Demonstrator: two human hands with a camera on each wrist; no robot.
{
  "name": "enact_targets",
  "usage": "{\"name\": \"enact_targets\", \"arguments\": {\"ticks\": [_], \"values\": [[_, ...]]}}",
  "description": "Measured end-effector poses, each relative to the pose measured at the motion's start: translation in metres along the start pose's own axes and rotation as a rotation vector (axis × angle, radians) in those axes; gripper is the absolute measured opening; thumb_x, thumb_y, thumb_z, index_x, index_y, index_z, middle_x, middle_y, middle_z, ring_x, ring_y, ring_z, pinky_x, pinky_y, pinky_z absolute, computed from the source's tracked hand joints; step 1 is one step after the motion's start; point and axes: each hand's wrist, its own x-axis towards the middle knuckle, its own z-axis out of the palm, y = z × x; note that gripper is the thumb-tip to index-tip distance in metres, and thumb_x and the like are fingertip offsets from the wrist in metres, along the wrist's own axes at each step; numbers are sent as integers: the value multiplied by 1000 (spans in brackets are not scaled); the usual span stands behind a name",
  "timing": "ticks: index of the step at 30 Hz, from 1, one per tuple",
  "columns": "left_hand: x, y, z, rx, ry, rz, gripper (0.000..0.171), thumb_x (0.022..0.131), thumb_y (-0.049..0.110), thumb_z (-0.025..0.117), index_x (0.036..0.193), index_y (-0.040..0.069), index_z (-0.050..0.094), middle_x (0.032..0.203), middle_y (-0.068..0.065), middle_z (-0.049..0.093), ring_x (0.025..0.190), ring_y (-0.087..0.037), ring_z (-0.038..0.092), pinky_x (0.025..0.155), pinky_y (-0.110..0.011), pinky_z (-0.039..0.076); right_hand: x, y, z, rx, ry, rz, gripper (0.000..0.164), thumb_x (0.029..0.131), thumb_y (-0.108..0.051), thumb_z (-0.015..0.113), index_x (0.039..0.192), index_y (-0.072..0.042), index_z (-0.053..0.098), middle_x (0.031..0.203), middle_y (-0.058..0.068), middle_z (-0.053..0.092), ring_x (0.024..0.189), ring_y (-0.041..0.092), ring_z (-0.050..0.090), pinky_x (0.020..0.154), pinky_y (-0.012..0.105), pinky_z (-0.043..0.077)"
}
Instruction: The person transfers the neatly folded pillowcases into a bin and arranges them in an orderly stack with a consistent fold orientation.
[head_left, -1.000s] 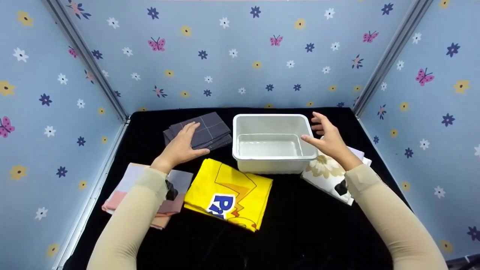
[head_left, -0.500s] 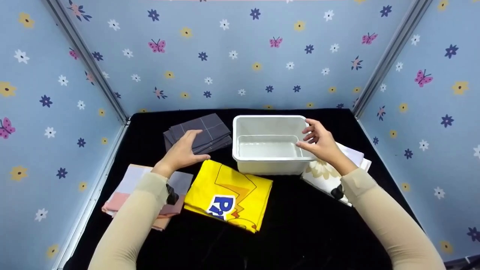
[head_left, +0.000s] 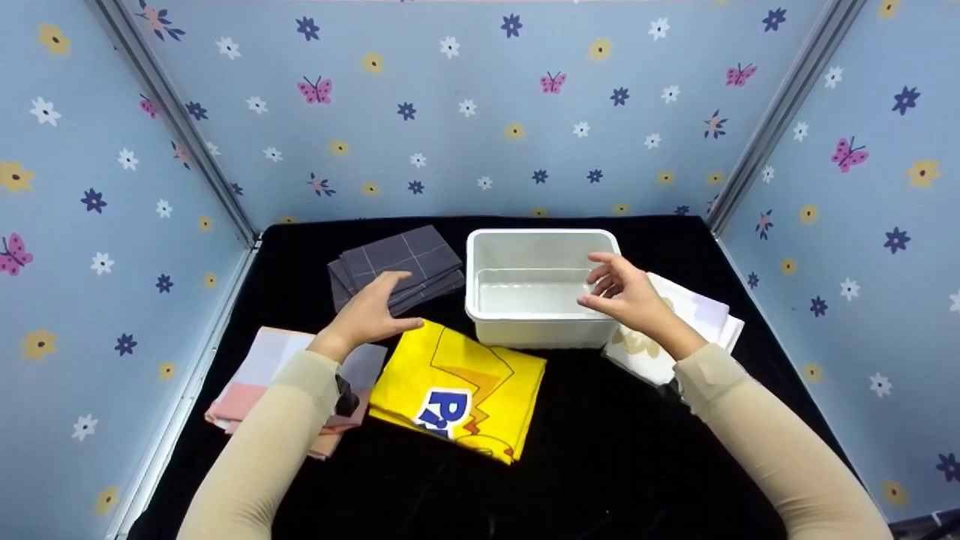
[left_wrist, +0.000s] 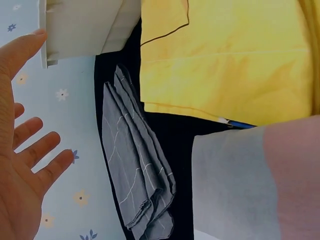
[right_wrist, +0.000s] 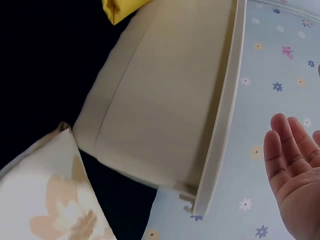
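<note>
My left hand (head_left: 369, 313) hovers above the front of the folded dark grey checked cloth (head_left: 424, 255), fingers spread and holding nothing. Just right of its thumb lies a folded yellow cloth (head_left: 480, 382) with blue lettering. My right hand (head_left: 628, 296) is raised over the right side of a white plastic bin (head_left: 547, 331), its fingers loosely bent around air. Under the right wrist is a folded white cloth (head_left: 701, 311) with a beige flower print. The left forearm partly hides a folded pink and grey cloth (head_left: 251, 375). Nothing shows inside the bin.
A black cloth (head_left: 600, 465) covers the table. Blue flowered panels (head_left: 480, 127) rise at the back and both sides, joined by metal posts (head_left: 787, 112). In the right wrist view, the bin's wall (right_wrist: 160, 85) stands beside the white cloth.
My right hand has moved left, from beside the bin's right rim to over the bin, uncovering more of the white cloth. The left hand has come slightly nearer me.
</note>
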Motion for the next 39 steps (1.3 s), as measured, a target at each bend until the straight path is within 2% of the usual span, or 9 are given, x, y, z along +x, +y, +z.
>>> {"name": "enact_targets", "arguments": {"ticks": [2,8,16,22,30,39], "values": [[-1,0,2,1,-4,5,93,94,41,86,166,5,40,169,-21,43,156,-43,43,127,-63,38,-1,-2,2,-1,-9,-7,69,89,0,88,149,5,55,114,26,72,92,11,70,81,18,57],[-3,2,4,-14,-31,-10,90,94,40,86,165,6,43,168,-19,45,155,-43,44,127,-64,38,-4,-8,10,-13,-44,-56,63,89,0,88,145,6,59,110,24,73,90,17,72,80,19,59],[-5,2,8,7,-60,-15,89,94,43,85,164,8,44,167,-18,47,154,-41,47,126,-63,40,-8,-19,19,24,-93,-109,56,88,1,88,137,8,63,104,23,72,83,5,69,77,18,57],[-5,0,11,5,-74,-16,88,93,40,86,164,7,45,167,-18,48,155,-41,46,127,-62,38,-10,-24,25,27,-136,-137,53,88,-1,89,134,7,65,101,23,73,82,7,69,76,18,57],[-6,-3,19,4,-99,-25,89,93,41,86,164,8,45,167,-17,48,154,-40,47,126,-62,40,-15,-29,32,49,-219,-150,47,88,2,87,130,7,65,96,23,74,80,5,67,75,16,57],[-7,-6,24,-6,-115,-23,91,93,41,86,164,4,43,167,-19,48,153,-41,48,126,-62,40,-21,-26,44,58,-297,-140,40,92,-2,85,126,8,66,94,21,77,81,6,69,77,20,59]]}}
